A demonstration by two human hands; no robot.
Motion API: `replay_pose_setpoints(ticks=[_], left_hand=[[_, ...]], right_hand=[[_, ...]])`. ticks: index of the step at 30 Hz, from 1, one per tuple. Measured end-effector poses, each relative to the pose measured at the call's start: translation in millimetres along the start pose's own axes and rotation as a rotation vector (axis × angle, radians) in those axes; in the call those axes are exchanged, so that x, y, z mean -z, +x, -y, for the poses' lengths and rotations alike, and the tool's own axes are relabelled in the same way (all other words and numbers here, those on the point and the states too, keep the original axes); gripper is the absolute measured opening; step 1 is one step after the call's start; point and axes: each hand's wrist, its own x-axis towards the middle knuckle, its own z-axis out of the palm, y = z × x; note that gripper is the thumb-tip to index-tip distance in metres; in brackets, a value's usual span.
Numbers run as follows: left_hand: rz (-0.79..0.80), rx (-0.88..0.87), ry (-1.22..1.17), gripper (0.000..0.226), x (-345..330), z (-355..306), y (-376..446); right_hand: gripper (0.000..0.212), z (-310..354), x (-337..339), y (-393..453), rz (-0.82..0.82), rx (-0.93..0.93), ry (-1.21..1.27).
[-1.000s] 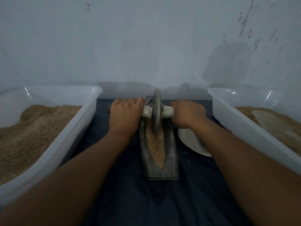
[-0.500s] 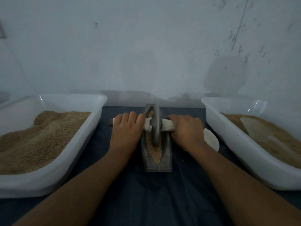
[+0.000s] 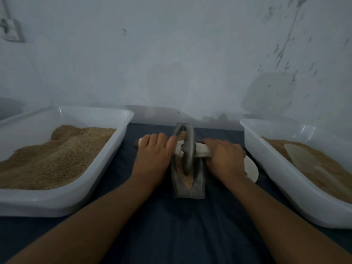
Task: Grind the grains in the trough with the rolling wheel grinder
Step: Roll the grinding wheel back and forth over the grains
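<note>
Head view: dark metal trough [image 3: 199, 184] lengthwise on a dark blue cloth [image 3: 171, 225], narrow and boat-shaped, near end toward the viewer, far end close to the wall [image 3: 171, 63]. Tan grains [image 3: 185, 179] along its channel, visible both in front of and behind the wheel [image 3: 187, 149]. Wheel upright on edge in the channel, about midway along the trough, rim down among the grains. Axle handle [image 3: 202, 150] crosswise through the hub, wrapped in pale cloth on both sides, a brown bare end just past the left knuckles. Left hand [image 3: 154, 157] palm down, fingers curled over the left half of the handle, thumb side close against the wheel. Right hand [image 3: 225, 159] likewise wrapped around the right half, knuckles up. Both forearms stretched forward from the bottom corners. White tub [image 3: 106, 166] on the left, heaped with brown grain. Second white tub [image 3: 266, 168] on the right, with finer tan material and a pale flat scoop [image 3: 301, 157] lying on it. Pale round plate [image 3: 251, 170] flat on the cloth between trough and right tub, partly hidden behind the right hand. Grey socket [image 3: 11, 30] on the wall, upper left.
</note>
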Motion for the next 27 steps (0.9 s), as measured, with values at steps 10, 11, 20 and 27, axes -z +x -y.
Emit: replay_pose_setpoints(ticks=[10, 11, 20, 27], left_hand=[[0.028, 0.020, 0.042, 0.024, -18.5, 7.1, 25.2], [0.047, 0.023, 0.043, 0.025, -20.1, 7.9, 28.7], [0.108, 0.052, 0.049, 0.020, -33.2, 16.1, 55.6], [0.073, 0.069, 0.027, 0.016, -40.8, 18.1, 59.9]], right_hand=[[0.016, -4.0, -14.0, 28.8, 0.183, -0.030, -0.091], [0.018, -4.8, -14.3, 31.6, 0.211, -0.037, -0.090], [0.019, -11.1, -16.6, 68.5, 0.473, -0.105, -0.013], [0.025, -8.9, -18.2, 81.2, 0.463, -0.089, -0.046]])
